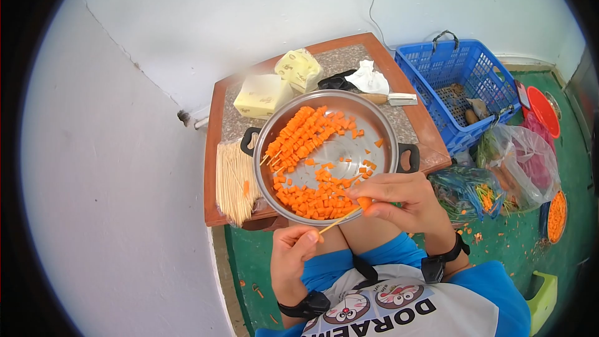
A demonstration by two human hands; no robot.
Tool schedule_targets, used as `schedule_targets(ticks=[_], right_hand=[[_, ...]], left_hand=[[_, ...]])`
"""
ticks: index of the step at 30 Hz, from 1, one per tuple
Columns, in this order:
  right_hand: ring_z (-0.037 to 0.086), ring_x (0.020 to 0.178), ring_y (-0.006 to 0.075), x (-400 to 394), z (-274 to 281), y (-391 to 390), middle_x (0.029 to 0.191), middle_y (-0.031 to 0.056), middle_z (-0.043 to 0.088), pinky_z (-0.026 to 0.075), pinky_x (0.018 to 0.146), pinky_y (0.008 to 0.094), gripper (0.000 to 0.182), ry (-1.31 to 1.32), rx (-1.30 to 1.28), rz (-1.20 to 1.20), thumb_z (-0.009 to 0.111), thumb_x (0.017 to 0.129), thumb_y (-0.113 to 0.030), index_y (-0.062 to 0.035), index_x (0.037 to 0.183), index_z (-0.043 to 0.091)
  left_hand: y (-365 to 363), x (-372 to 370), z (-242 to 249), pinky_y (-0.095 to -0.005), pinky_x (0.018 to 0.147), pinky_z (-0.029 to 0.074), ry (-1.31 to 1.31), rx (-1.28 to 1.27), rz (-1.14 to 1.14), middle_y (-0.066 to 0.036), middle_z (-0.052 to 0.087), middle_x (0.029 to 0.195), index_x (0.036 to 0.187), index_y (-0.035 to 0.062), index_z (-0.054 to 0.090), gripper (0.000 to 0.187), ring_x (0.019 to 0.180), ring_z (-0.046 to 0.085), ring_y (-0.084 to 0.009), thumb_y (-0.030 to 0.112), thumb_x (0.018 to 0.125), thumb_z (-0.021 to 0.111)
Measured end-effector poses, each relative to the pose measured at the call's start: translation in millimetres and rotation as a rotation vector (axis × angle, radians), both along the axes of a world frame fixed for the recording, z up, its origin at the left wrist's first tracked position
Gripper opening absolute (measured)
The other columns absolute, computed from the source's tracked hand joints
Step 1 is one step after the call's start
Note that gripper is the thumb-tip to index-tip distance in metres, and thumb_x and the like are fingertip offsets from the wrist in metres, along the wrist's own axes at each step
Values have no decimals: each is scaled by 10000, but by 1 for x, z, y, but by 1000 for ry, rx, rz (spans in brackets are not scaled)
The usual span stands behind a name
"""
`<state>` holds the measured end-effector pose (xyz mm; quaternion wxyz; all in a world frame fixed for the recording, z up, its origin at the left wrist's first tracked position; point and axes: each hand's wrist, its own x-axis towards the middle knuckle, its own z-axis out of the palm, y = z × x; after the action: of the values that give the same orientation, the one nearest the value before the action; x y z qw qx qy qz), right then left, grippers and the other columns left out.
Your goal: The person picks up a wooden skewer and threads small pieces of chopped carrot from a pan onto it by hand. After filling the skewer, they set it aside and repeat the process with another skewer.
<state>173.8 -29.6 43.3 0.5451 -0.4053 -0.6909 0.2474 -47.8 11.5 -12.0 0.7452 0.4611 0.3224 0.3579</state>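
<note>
My left hand (294, 254) is closed around one end of a thin wooden skewer (340, 219), in front of the pot's near rim. At the skewer's other end, my right hand (404, 202) pinches a small carrot piece (364, 202). Whether the tip has gone into the piece is hidden by the fingers. Behind both hands stands a wide steel pot (392, 126) with black handles. Loose carrot cubes (318, 201) lie in its near part, and several loaded carrot skewers (298, 136) are stacked on its left side.
A bundle of bare skewers (232, 181) lies left of the pot on the wood-edged table (215, 131). Behind are two yellow-wrapped blocks (262, 95), crumpled white paper (368, 79) and a peeler-like tool (401, 98). A blue crate (430, 97) and plastic bags (524, 159) sit on the right.
</note>
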Motion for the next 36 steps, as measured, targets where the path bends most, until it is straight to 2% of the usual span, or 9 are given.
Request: schedule_targets(ticks=[7,10,16,20,22,25,31,35,36], right_hand=[[578,654,187,-4,-5,-2,744,131,589,441,582,246,201,127,-104,-25,579,729,-69,39,899,567],[562,607,179,-9,-10,-1,714,120,582,428,548,241,208,179,-93,-58,579,731,-78,45,897,563],[568,601,191,-7,-7,5,706,122,582,440,556,247,203,26,-5,-51,582,724,-66,36,899,571],[577,631,164,-6,-3,3,751,127,595,453,564,238,210,25,-29,25,568,744,-68,41,924,563],[578,672,134,-9,-3,2,815,126,601,459,570,223,227,272,-254,-19,549,770,-81,50,956,547],[572,710,115,-10,-4,3,866,127,597,470,573,213,237,438,-337,49,532,788,-86,60,975,533],[598,732,179,2,-12,9,890,160,583,521,558,251,220,145,-203,117,473,803,-62,71,964,539],[582,741,122,0,-13,8,872,111,597,506,586,221,256,240,-304,78,534,788,-102,46,997,531],[585,745,127,-3,-11,8,869,115,597,506,583,223,253,309,-333,37,532,789,-103,47,992,533]], left_hand=[[0,16,4,-214,497,377,327,1007,448,-55,568,657,755,-45,591,87,587,490,-88,21,701,603],[-1,18,2,-202,486,366,347,1081,555,-45,554,643,761,-43,593,101,574,475,-71,42,707,604],[0,3,7,-188,445,333,163,63,74,3,487,584,749,-48,588,135,529,433,-50,82,719,605],[2,8,8,-182,421,316,42,35,63,-1,491,573,734,-46,587,123,507,421,-45,73,714,608],[-3,23,10,-178,407,307,390,861,509,-13,499,563,728,-45,587,108,495,418,-43,59,707,610],[-1,26,6,-183,422,318,382,1125,600,-30,512,570,725,-45,590,98,494,423,-52,48,702,610],[4,9,8,-186,417,258,115,32,75,-5,442,497,721,-66,570,165,454,389,-75,98,727,589],[1,21,8,-187,409,254,280,247,219,-8,437,491,706,-70,563,169,435,373,-73,97,731,582],[2,28,8,-191,395,243,355,650,392,-10,426,481,703,-72,560,175,419,351,-69,100,732,578]])
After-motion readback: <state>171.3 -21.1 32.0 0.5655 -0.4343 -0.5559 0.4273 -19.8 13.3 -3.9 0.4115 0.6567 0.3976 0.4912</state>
